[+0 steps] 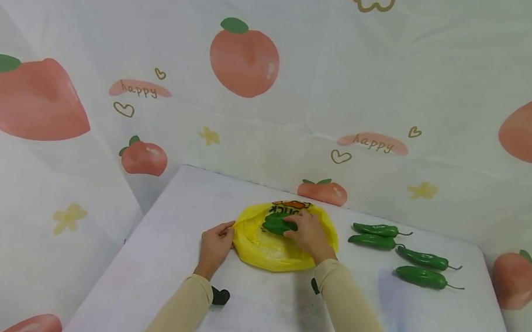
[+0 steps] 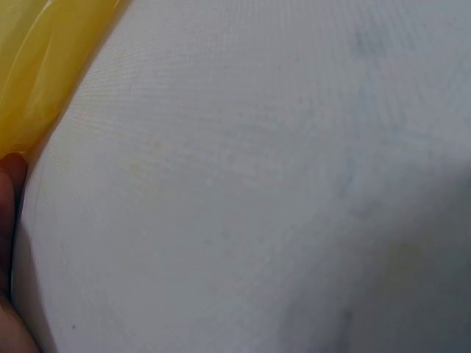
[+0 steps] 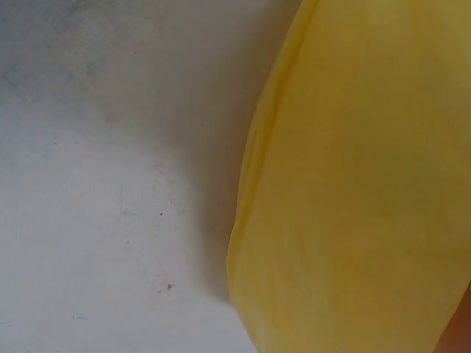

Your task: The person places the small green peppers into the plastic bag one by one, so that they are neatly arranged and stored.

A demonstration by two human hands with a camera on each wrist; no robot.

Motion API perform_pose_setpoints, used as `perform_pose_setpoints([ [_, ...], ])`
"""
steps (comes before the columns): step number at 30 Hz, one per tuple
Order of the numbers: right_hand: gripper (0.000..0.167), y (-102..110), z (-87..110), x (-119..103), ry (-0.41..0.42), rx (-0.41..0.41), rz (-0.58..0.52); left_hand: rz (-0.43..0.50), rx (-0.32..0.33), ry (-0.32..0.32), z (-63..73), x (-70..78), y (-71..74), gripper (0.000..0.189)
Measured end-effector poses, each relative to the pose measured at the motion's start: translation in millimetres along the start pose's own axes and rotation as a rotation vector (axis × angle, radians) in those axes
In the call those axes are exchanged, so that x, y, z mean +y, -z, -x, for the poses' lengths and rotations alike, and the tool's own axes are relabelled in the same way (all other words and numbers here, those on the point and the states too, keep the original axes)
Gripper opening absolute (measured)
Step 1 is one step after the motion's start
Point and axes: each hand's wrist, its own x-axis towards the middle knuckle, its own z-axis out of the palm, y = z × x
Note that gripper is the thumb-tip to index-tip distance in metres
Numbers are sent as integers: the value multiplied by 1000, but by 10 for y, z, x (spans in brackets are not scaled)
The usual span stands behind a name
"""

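A yellow plastic bag (image 1: pixel 271 259) lies on the table with its mouth spread wide and dark printing on its far side. My left hand (image 1: pixel 216 247) pinches the bag's left rim; in the left wrist view a fingertip (image 2: pixel 13 170) meets the yellow plastic. My right hand (image 1: pixel 308 234) reaches over the bag's right side and grips a green pepper (image 1: pixel 278 224) inside the opening. In the right wrist view the yellow bag wall (image 3: pixel 353 184) fills the right half, and the pepper is hidden there.
Several green chili peppers with stems lie to the right of the bag, among them a front pepper (image 1: pixel 421 277) and a back pepper (image 1: pixel 375 229). The white table (image 1: pixel 248 329) meets a white fruit-printed cloth (image 1: pixel 308 78) behind it and at both sides.
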Motion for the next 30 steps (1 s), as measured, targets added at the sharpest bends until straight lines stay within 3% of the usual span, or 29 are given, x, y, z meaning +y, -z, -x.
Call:
perform_pose_setpoints([
  [30,48,-25,-49,-16,-25,34,-47,7,-13,5,-9,-4,-3,26],
])
